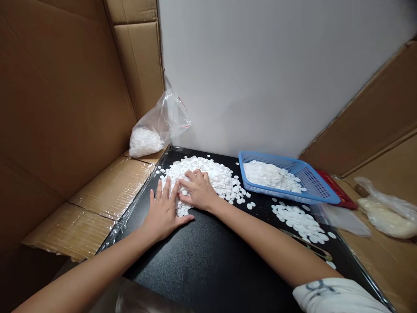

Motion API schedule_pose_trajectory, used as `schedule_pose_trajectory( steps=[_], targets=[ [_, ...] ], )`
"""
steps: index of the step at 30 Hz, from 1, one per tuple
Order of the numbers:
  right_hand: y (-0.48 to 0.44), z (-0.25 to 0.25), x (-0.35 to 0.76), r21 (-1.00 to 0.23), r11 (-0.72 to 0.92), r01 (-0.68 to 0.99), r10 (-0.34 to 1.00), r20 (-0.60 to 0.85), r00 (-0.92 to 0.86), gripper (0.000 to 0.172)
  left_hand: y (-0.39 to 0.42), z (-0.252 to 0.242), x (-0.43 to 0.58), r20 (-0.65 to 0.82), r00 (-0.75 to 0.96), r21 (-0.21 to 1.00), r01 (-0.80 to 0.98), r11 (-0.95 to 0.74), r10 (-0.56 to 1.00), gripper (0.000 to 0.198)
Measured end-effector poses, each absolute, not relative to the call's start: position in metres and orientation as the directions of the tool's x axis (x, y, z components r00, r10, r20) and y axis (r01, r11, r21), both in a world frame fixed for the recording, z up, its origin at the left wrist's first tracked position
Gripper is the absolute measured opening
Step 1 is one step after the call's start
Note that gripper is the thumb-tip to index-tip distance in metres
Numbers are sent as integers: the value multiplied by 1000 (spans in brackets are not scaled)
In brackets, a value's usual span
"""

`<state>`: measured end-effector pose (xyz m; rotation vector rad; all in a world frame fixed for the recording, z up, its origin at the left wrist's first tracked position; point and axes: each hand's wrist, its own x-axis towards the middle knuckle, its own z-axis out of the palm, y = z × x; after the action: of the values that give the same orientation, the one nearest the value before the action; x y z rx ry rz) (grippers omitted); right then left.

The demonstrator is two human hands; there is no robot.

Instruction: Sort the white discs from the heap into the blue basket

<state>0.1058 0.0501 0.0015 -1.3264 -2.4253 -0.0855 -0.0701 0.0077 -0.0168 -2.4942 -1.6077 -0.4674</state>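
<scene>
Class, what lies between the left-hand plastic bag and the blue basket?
The large heap of white discs lies between them, as the head view shows.

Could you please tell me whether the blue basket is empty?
Not empty: the blue basket holds a heap of white discs, leaving its perforated right end bare.

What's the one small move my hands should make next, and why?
I'd probably slide your right hand over and draw the loose discs back toward the pile of white discs. They lie scattered off its right edge, toward the blue basket, while both your hands are at the pile's near left part.
</scene>
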Motion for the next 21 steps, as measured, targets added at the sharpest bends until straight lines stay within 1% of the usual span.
schedule_pose_trajectory(
  steps=[2, 5, 8, 11, 14, 16, 19, 21],
  targets=[
    [45, 2, 107, -111, 554, 825, 794, 369, -484, 38, 14, -17, -66, 286, 393, 57, 903, -425, 874, 110],
    [33, 1, 113, -106, 544, 833, 794, 387, -469, 32, 21, -13, -58, 276, 442, 44, 881, -471, 853, 108],
    [17, -4, 121, -114, 517, 848, 807, 394, -440, 27, 25, -9, -55, 288, 480, 23, 861, -507, 828, 105],
    [-2, -11, 132, -153, 506, 849, 813, 412, -411, 25, 20, -8, -53, 337, 529, -9, 829, -559, 779, 104],
    [-21, -17, 144, -193, 509, 839, 811, 434, -393, 29, 6, -9, -47, 374, 615, -57, 762, -645, 694, 98],
    [-35, -20, 153, -203, 517, 832, 810, 431, -398, 30, -6, -10, -42, 365, 678, -76, 704, -706, 638, 89],
    [-54, -22, 169, -239, 540, 807, 809, 412, -420, 34, -21, -12, -36, 320, 740, -52, 638, -769, 592, 72],
    [-64, -23, 179, -292, 551, 782, 814, 394, -426, 44, -27, -15, -36, 303, 747, -21, 626, -779, 592, 68]
  ],
)
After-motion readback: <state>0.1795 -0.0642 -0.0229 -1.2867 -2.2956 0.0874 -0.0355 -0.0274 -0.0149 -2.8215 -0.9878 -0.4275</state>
